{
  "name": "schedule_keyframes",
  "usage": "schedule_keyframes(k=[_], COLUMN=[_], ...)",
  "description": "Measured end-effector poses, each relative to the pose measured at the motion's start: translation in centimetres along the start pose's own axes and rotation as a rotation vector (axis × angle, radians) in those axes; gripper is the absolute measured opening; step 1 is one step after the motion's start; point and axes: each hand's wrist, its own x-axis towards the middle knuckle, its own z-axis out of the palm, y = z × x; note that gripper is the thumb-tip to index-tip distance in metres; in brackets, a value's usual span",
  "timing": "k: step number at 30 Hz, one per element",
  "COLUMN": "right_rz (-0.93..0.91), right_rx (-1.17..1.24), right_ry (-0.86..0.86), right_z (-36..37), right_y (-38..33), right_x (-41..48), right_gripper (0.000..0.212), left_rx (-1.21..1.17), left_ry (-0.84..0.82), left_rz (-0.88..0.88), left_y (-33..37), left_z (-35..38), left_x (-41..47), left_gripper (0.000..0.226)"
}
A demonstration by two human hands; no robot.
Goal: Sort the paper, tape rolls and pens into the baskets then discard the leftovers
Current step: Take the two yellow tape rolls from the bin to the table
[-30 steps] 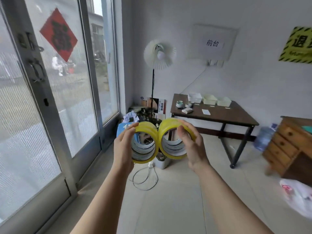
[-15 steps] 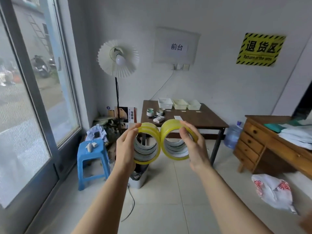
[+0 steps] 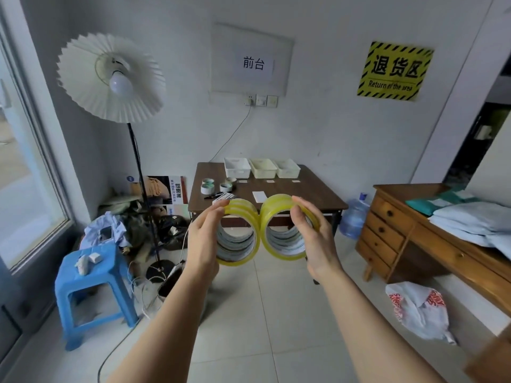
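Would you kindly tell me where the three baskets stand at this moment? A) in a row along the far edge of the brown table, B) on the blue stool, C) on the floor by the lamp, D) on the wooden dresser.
A: the three baskets sit side by side at the back of the brown table, near the wall.

Brown table (image 3: 309, 189) with baskets (image 3: 262, 167), tape rolls (image 3: 218, 185)

Both bare arms reach out in front, side by side. The left hand (image 3: 204, 241) curls its fingers over the top of 1 yellow tape roll (image 3: 239, 233). The right hand (image 3: 313, 239) holds another tape roll (image 3: 284, 228) the same way, and the 2 rolls touch.
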Motion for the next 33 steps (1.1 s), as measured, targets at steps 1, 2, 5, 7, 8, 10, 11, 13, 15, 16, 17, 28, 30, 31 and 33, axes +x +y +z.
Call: schedule_keyframes(k=[1, 2, 5, 7, 8, 10, 11, 13, 15, 16, 17, 28, 30, 31, 33], right_rz=[-0.003, -0.002, 0.011, 0.022, 0.024, 0.034, 0.039, 0.057, 0.064, 0.064, 0.066, 0.070, 0.082, 0.089, 0.107], right_rx=[-0.002, -0.003, -0.014, -0.024, -0.028, -0.027, -0.024, -0.023, -0.025, -0.027, -0.031, -0.075, -0.079, -0.079, -0.079], right_ry=[-0.001, 0.000, 0.002, -0.007, -0.017, -0.030, -0.029, -0.023, -0.018, -0.013, -0.007, 0.013, 0.003, 0.002, 0.007], right_z=[-0.9, -1.8, -4.5, -6.2, -6.9, -8.4, -9.0, -10.2, -11.3, -11.7, -12.2, -14.6, -14.5, -14.4, -14.3], right_y=[0.6, 1.2, 2.9, 3.9, 4.4, 5.4, 5.9, 7.0, 7.9, 8.5, 9.0, 15.6, 16.7, 17.4, 18.6], right_x=[1.4, 2.8, 7.1, 9.8, 11.0, 13.3, 14.4, 16.5, 18.5, 19.6, 20.6, 34.2, 37.3, 38.9, 41.9], right_gripper=[0.040, 0.041, 0.049, 0.048, 0.046, 0.045, 0.046, 0.048, 0.048, 0.047, 0.047, 0.041, 0.038, 0.037, 0.038], left_rx=[-0.005, -0.008, -0.013, -0.020, -0.020, -0.013, -0.011, -0.006, -0.005, -0.004, -0.003, -0.028, -0.024, -0.020, -0.007], left_ry=[-0.003, -0.006, -0.008, -0.005, -0.002, 0.002, 0.001, 0.003, 0.003, 0.001, -0.002, -0.025, -0.009, -0.002, 0.004], left_rz=[0.005, 0.006, -0.001, -0.005, -0.005, -0.012, -0.018, -0.034, -0.048, -0.056, -0.066, -0.110, -0.109, -0.107, -0.119], left_y=[-0.9, -1.8, -4.3, -5.9, -6.6, -7.8, -8.4, -9.6, -10.9, -11.5, -12.2, -18.9, -20.2, -20.9, -22.2], left_z=[1.1, 2.3, 5.7, 7.8, 8.7, 10.5, 11.4, 13.0, 14.4, 15.1, 15.7, 21.5, 22.3, 22.7, 23.3], left_x=[1.0, 2.1, 5.3, 7.1, 8.0, 9.6, 10.4, 12.2, 14.0, 14.9, 15.8, 28.8, 31.9, 33.5, 36.6], left_gripper=[0.024, 0.024, 0.024, 0.025, 0.025, 0.025, 0.025, 0.023, 0.023, 0.023, 0.024, 0.022, 0.020, 0.020, 0.021])
